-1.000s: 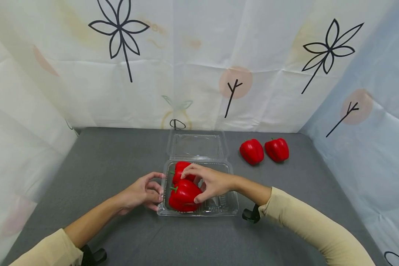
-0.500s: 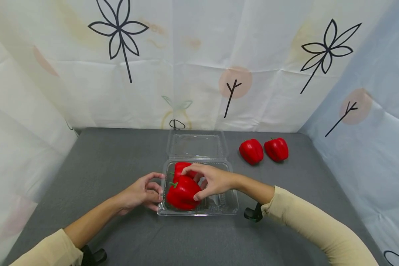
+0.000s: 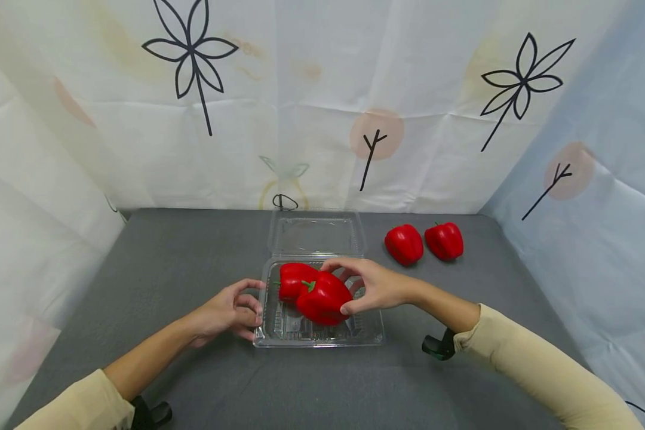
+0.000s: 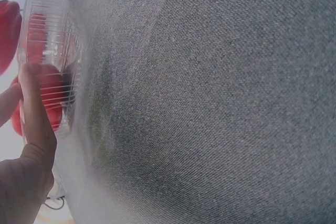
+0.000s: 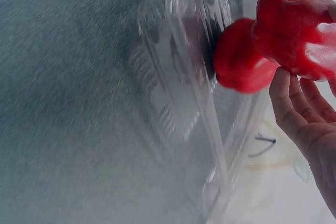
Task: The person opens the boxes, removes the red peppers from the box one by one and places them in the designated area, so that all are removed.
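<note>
My right hand (image 3: pixel 376 285) grips a red bell pepper (image 3: pixel 323 298) with a green stem, thumb at the near side and fingers at the far side. In the right wrist view this bell pepper (image 5: pixel 294 30) is raised above the container. A second red bell pepper (image 3: pixel 295 279) lies in the back left of the clear plastic container (image 3: pixel 279 342), partly hidden behind the held one. My left hand (image 3: pixel 226 315) pinches the container's left wall; in the left wrist view a finger (image 4: pixel 34 114) lies along the outside of that wall.
The container's hinged lid (image 3: pixel 317 234) lies folded back, open. Two more red bell peppers, one (image 3: pixel 404 245) beside the other (image 3: pixel 444 241), lie at the back right of the grey table (image 3: pixel 193 251). Printed cloth (image 3: pixel 322 71) hangs behind and at both sides.
My right hand has lifted the front bell pepper and carried it to the right within the container's outline. The left hand has stayed at the container's left edge.
</note>
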Demonstrator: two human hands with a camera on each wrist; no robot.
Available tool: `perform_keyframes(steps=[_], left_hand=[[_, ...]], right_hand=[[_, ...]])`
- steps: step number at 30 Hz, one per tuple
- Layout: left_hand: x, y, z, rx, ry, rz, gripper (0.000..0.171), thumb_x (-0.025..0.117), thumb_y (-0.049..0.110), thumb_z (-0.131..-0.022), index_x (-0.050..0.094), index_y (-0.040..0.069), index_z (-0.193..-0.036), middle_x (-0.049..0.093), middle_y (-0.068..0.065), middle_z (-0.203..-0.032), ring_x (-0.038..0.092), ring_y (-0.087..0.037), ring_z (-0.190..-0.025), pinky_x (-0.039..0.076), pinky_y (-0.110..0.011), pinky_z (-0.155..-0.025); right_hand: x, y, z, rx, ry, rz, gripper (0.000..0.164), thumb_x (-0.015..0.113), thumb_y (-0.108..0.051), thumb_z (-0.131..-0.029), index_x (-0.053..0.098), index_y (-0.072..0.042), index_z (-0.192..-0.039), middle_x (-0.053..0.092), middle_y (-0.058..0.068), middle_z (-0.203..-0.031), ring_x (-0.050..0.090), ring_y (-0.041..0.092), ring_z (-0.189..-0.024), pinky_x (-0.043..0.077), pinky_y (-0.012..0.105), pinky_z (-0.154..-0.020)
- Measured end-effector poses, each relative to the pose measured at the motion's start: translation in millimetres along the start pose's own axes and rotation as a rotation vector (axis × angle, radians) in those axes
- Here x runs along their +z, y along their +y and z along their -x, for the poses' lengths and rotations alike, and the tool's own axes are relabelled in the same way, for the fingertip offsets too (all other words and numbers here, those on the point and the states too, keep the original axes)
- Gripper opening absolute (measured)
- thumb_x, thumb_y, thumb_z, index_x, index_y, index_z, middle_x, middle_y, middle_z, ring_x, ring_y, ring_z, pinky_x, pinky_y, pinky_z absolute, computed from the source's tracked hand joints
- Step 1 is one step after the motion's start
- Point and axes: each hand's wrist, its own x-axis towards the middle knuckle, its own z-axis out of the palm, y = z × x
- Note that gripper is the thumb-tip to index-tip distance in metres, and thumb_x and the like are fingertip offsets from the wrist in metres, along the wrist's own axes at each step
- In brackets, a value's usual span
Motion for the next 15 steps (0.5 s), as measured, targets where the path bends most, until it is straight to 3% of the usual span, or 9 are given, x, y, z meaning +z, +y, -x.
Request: perform_keyframes(steps=[9, 15], left_hand=[[0.2, 1.0, 0.4, -0.01, 0.007, -0.01, 0.072, 0.066, -0.002, -0.089, 0.024, -0.003, -0.147, 0.058, -0.012, -0.096, 0.064, -0.024, -0.085, 0.061, -0.046, -0.072], [0.9, 1.7, 1.1, -0.002, 0.0, -0.01, 0.072, 0.066, -0.002, -0.089, 0.023, -0.003, -0.147, 0.058, -0.012, -0.096, 0.064, -0.023, -0.085, 0.061, -0.046, -0.073]], right_hand=[[-23.8, 8.6, 37.4, 0.021, 0.139, 0.012, 0.071, 0.079, -0.013, -0.079, 0.046, -0.01, -0.142, 0.053, 0.008, -0.136, 0.056, 0.03, -0.115, 0.059, 0.04, -0.085], [-40.1, 15.8, 64.2, 0.035, 0.249, 0.04, 0.072, 0.081, -0.01, -0.076, 0.048, -0.009, -0.14, 0.055, 0.01, -0.132, 0.058, 0.032, -0.111, 0.059, 0.037, -0.083]])
